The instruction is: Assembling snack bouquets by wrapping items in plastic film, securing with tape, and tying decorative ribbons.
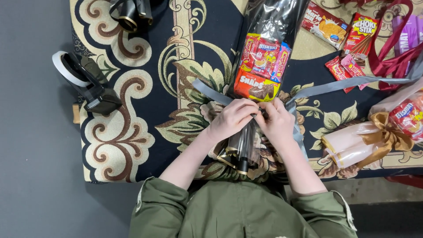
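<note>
At the middle of the patterned cloth (132, 145), both hands meet over the pinched neck of a clear cellophane snack bundle (264, 57). Left hand (232, 118) curls inward, fingers clenched on the grey ribbon (335, 84) where it crosses the neck; right hand (277, 121) presses against it, fingertips pinching the same knot. Forearms in rolled green sleeves angle in from the lower edge. Ribbon tails run flat outward, one short to the left, one long toward the right edge. Below the hands the bundle's dark, gold-rimmed wrap fans out glossy and crinkled. Open cloth lies to the left, up to a black tape dispenser (83, 79). Crowding the right are loose snack packets (348, 66) and a finished bundle with a gold bow (387, 132).
</note>
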